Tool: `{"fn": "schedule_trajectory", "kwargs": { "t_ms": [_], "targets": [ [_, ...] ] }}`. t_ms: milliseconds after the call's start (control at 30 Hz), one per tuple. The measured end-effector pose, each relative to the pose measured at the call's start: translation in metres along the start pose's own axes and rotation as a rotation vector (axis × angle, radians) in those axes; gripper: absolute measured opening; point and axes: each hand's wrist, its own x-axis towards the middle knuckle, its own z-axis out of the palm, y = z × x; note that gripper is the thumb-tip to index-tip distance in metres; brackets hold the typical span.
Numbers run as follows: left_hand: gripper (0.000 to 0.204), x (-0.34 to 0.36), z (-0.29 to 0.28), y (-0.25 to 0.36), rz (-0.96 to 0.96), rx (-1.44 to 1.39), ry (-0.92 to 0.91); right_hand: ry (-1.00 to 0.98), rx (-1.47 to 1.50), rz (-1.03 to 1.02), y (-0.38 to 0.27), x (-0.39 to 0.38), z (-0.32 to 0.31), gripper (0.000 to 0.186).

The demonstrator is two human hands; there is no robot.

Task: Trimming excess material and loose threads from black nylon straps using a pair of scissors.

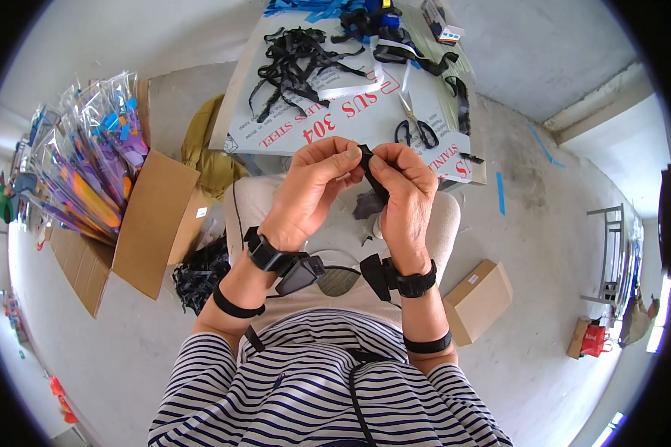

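Just above the near edge of the table, my left hand (313,179) pinches one end of a black fabric strip (366,160) between thumb and fingertips. My right hand (408,186) is closed on the same strip, thumb on top, close beside the left fingertips. Part of the strip hangs down between the hands, and the rest is hidden by the right palm. On the table (250,128) beyond lie black-handled scissors (417,132) and a tangled heap of black strips (294,63). A white strip (350,90) runs across the tabletop near that heap.
At the left stands an open cardboard box (156,216) full of colourful items in clear bags (97,164). Black scraps (203,276) lie on the floor beside it. A closed brown carton (479,302) sits by my right leg. Blue strips (317,7) lie at the table's far edge.
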Motion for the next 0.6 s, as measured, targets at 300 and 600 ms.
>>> {"fn": "schedule_trajectory", "kwargs": {
  "t_ms": [300,600],
  "targets": [
    [0.011,-0.001,-0.005,0.0,-0.027,-0.057,-0.165,-0.156,0.199,0.158,-0.008,0.005,-0.006,0.004],
    [0.01,-0.002,0.002,-0.001,0.004,-0.052,-0.159,0.114,-0.537,-0.465,0.003,0.003,0.001,0.007]
  ]
}}
